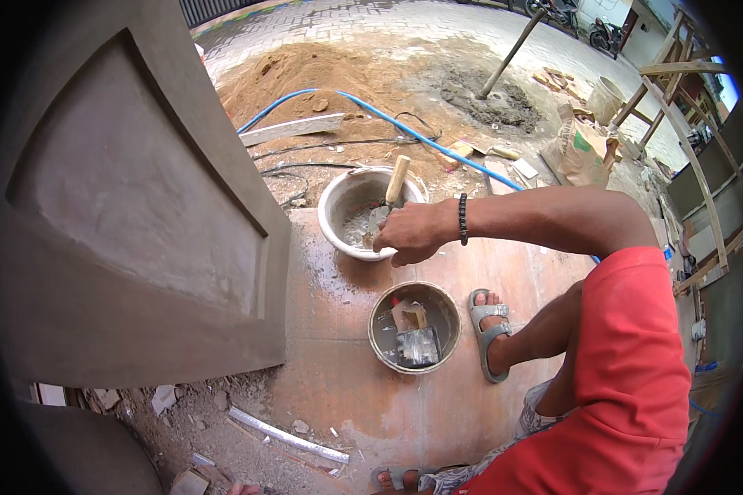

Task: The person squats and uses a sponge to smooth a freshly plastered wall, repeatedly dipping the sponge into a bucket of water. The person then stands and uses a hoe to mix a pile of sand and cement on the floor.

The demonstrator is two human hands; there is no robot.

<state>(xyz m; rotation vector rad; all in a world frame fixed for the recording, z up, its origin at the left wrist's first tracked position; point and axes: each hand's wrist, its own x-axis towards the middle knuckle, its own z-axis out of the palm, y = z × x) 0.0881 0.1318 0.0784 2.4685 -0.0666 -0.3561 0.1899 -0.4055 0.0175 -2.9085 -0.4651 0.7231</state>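
Observation:
My right hand point(414, 230), a dark beaded bracelet at its wrist, reaches over the rim of a whitish bucket point(332, 216). Its fingers are bent down around the lower part of a trowel point(397, 181), whose wooden handle points up; the exact grip is partly hidden behind the hand. Wet grey residue coats the inside of that bucket. Closer to me stands a second bucket point(375, 345) holding grey liquid, a block-like tool point(418, 347) with a smeared dark face, and a light brown piece point(409, 315). Only a sliver of my left hand point(244, 489) shows at the bottom edge, fingers mostly cut off.
At left rises a grey plastered wall point(165, 330) with a recessed panel. Both buckets stand on reddish tiles point(330, 330), beside my sandalled foot point(492, 334). Beyond lie a blue hose point(454, 154), a sand pile point(305, 74) and a torn paper sack point(582, 148). Rubble and a white strip point(289, 437) lie nearer.

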